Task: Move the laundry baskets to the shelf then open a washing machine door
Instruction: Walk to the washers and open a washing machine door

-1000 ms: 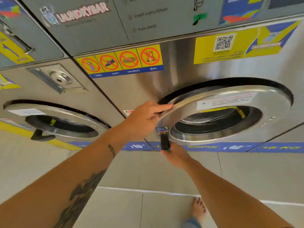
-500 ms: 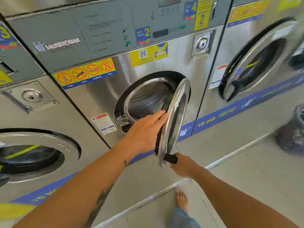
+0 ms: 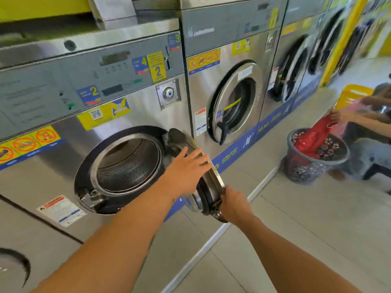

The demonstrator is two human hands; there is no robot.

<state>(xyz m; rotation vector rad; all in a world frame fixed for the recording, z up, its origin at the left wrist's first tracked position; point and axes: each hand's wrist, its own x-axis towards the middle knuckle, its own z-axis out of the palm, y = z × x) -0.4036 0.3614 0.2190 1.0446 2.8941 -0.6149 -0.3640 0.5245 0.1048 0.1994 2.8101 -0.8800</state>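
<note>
At the far lower left of the frame, a dark curved door edge of a neighbouring machine (image 3: 14, 265) is cut off by the border. Centre left, the stainless-steel front-loading washing machine (image 3: 131, 115) stands with its perforated drum (image 3: 127, 163) exposed. Its round steel-rimmed door (image 3: 203, 180) is swung wide to the right, seen nearly edge-on, so its glass is hard to make out. The left hand (image 3: 186, 168) lies flat on the door with fingers spread and extended, gripping nothing. The right hand (image 3: 234, 206) is curled closed around the door's lower edge, hiding the handle. Right of centre, a second machine's door (image 3: 234, 104) is shut; further machines blur together. At the right edge, one grey basket of clothes (image 3: 315, 157) and one yellow basket (image 3: 351, 96) sit on the floor beside a blurred, partly cropped seated person (image 3: 368, 123).
</note>
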